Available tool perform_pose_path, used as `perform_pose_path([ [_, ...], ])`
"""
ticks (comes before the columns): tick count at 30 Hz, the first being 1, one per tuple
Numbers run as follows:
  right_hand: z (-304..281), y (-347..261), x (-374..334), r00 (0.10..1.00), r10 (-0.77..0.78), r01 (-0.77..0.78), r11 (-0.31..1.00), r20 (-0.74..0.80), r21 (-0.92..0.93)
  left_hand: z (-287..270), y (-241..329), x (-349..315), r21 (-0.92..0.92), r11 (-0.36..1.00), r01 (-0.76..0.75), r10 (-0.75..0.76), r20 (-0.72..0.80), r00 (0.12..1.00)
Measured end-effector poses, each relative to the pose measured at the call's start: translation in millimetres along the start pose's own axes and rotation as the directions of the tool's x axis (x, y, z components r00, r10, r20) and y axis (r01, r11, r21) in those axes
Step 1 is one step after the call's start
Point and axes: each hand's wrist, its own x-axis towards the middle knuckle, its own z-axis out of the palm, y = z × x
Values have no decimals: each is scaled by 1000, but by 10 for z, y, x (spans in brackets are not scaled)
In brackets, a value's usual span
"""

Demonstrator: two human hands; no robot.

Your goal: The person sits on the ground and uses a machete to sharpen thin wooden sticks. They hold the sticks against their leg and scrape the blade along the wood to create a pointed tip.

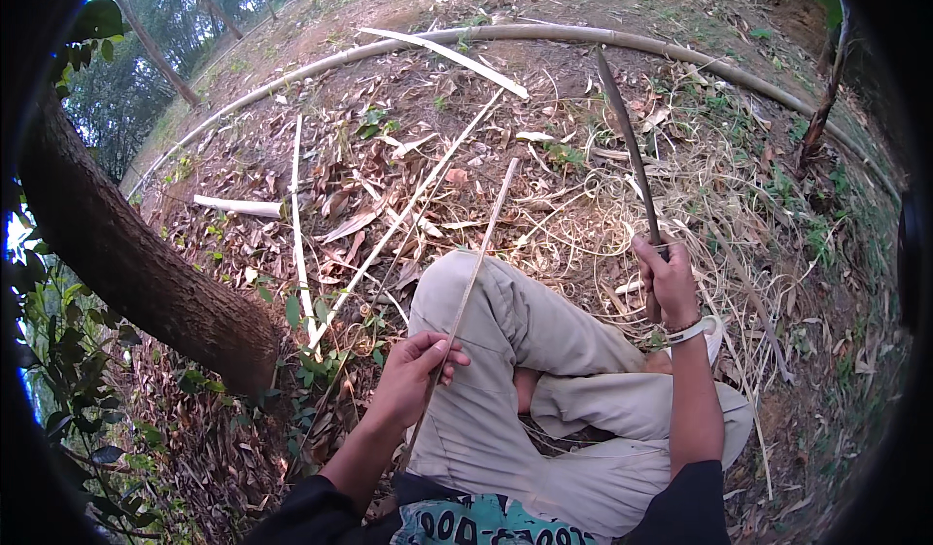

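Observation:
My left hand (418, 375) is closed round a thin strip of split bamboo (473, 283), which slants up and away across my bent left knee. The strip's lower end runs down beside my left thigh. My right hand (669, 283) grips the handle of a long dark machete (629, 137) above my right shin. Its blade points away from me and up to the left, apart from the strip. Pale curled shavings (573, 210) lie thickly on the ground between the blade and my legs.
A long bamboo pole (505, 32) arcs across the far ground. Pale split lengths (428, 186) lie ahead to the left, with a wider flat piece (457, 57) beyond. A leaning tree trunk (146, 263) stands at left. Dry leaves cover the soil round my crossed legs (573, 322).

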Motion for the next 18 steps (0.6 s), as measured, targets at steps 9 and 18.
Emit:
perform_pose_path([
  [9, 1067, 188, -635, 920, -109, 314, 781, 377, -540, 36, 57, 14, -110, 983, 147, -152, -37, 988],
  [18, 505, 83, 23, 905, -44, -79, 960, 424, 269, -30, 19, 138, -163, 976, 143, -144, 3, 990],
])
